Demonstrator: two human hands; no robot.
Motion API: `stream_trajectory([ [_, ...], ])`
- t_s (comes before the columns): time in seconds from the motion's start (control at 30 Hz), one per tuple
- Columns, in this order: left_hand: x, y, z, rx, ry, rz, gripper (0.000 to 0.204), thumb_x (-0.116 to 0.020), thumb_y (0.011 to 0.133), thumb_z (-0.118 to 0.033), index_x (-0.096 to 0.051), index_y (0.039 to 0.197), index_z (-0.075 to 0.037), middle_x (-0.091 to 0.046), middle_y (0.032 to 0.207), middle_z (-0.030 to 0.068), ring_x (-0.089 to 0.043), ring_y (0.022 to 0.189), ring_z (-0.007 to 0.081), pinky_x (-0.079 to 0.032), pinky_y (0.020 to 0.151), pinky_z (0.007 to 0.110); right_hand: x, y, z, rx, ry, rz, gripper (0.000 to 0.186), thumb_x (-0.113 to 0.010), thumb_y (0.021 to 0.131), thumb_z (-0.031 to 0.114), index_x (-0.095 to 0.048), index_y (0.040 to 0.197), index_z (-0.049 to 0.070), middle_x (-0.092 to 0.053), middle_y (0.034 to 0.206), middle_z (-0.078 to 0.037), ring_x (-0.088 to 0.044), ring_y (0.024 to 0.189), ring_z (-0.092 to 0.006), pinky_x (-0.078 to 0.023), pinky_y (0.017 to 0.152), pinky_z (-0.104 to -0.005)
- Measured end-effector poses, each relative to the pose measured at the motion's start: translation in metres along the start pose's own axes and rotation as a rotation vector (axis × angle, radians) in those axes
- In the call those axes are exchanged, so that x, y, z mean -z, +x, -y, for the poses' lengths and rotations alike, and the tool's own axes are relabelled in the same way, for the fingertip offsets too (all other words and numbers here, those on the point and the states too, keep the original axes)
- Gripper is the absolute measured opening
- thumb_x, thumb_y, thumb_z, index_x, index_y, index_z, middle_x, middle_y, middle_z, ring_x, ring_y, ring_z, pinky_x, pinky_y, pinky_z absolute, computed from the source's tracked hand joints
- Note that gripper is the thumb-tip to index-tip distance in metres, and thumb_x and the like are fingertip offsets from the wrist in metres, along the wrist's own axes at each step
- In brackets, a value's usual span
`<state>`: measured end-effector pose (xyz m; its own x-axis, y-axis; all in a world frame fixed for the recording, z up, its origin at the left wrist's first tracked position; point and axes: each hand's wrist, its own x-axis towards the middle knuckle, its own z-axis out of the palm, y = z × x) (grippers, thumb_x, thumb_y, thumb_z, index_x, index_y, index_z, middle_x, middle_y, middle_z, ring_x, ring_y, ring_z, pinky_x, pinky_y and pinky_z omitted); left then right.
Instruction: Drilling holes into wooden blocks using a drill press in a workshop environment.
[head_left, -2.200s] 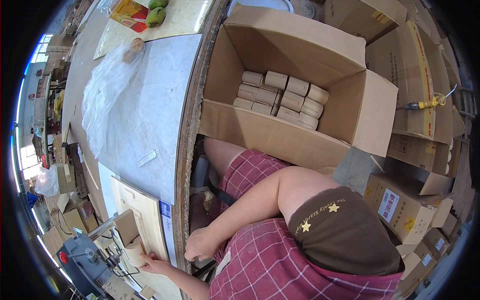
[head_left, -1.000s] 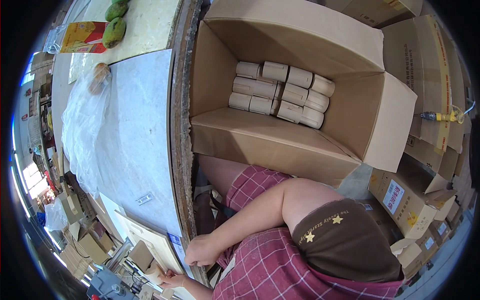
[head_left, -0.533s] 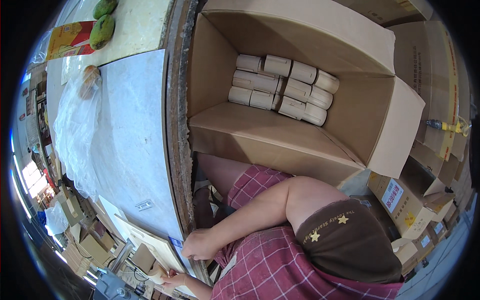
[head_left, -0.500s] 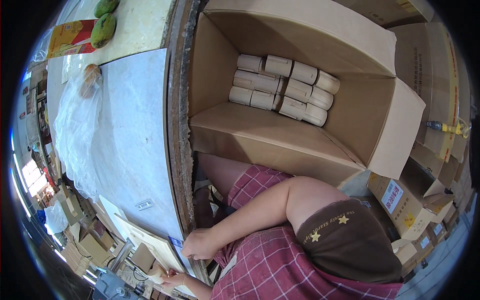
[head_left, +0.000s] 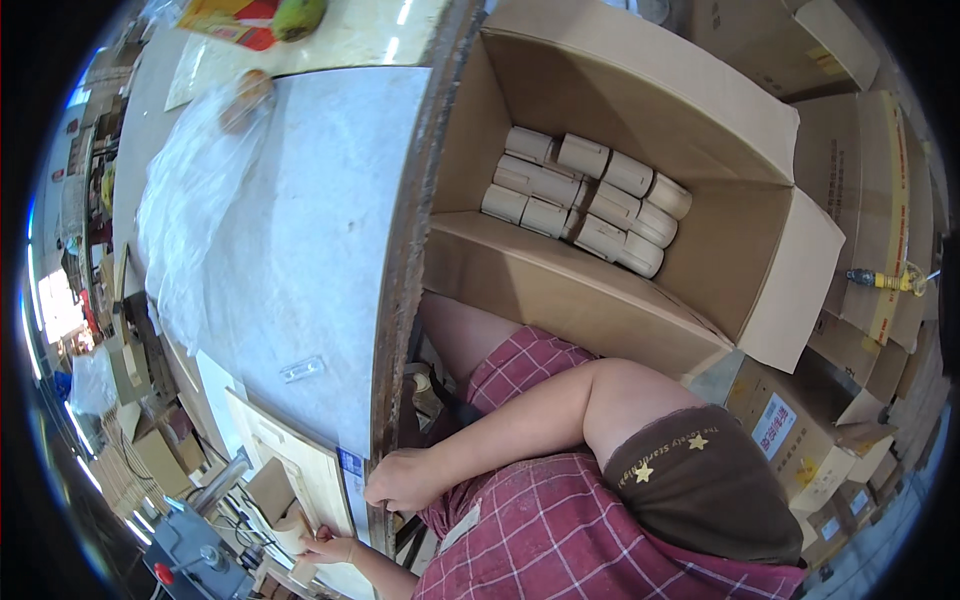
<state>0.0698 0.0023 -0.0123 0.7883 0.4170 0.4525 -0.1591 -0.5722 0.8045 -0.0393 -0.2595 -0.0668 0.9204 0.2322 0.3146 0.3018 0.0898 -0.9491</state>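
At the lower left, my left hand [head_left: 328, 546] has its fingers closed on a pale rounded wooden piece [head_left: 291, 530], beside a light wooden board [head_left: 305, 465]. My right hand [head_left: 402, 480] is closed at the worktable's edge, next to a blue label [head_left: 350, 462]; whatever its fingers hold is hidden. To the right of the table stands an open cardboard box [head_left: 570, 270]. Inside lie several pale wooden cylinders [head_left: 583, 155] with slots along their sides, packed in rows.
A clear plastic bag [head_left: 190, 220] and a small clear plastic piece [head_left: 303, 369] lie on the white tabletop [head_left: 320, 220]. Green fruit [head_left: 298, 17] sits at the far end. A grey machine [head_left: 195, 550] stands beside my left hand. More cartons [head_left: 770, 425] are stacked at right.
The view has shifted, so the table and the box sit further right in the picture. Both hands keep nearly the same places, and the left still holds the pale piece.
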Motion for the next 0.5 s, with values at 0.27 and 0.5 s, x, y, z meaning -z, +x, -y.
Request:
stream_trajectory([
  [0.27,0.012,-0.001,0.027,0.139,-0.235,0.049,0.063,-0.061,0.084,-0.018,-0.023,0.134,-0.009,-0.049,0.074,0.0047,-0.039,0.050,0.0067,-0.030,0.039,0.020,-0.018,0.008,0.016,0.077,-0.051,0.013,0.009,-0.058,0.074,0.012,-0.056,0.080,0.006,-0.059,0.080,-0.012,-0.058,0.077,-0.0314,-0.046,0.067,-0.0402],
  [0.5,-0.007,-0.023,0.029,0.253,-0.324,0.114,0.060,-0.064,0.081,-0.009,-0.030,0.130,-0.011,-0.055,0.095,0.0058,-0.050,0.061,0.0070,-0.041,0.047,0.020,0.024,0.042,0.086,0.266,-0.202,-0.031,0.008,-0.062,0.076,0.001,-0.061,0.083,0.002,-0.060,0.073,-0.009,-0.058,0.063,-0.0235,-0.046,0.058,-0.0312],
])
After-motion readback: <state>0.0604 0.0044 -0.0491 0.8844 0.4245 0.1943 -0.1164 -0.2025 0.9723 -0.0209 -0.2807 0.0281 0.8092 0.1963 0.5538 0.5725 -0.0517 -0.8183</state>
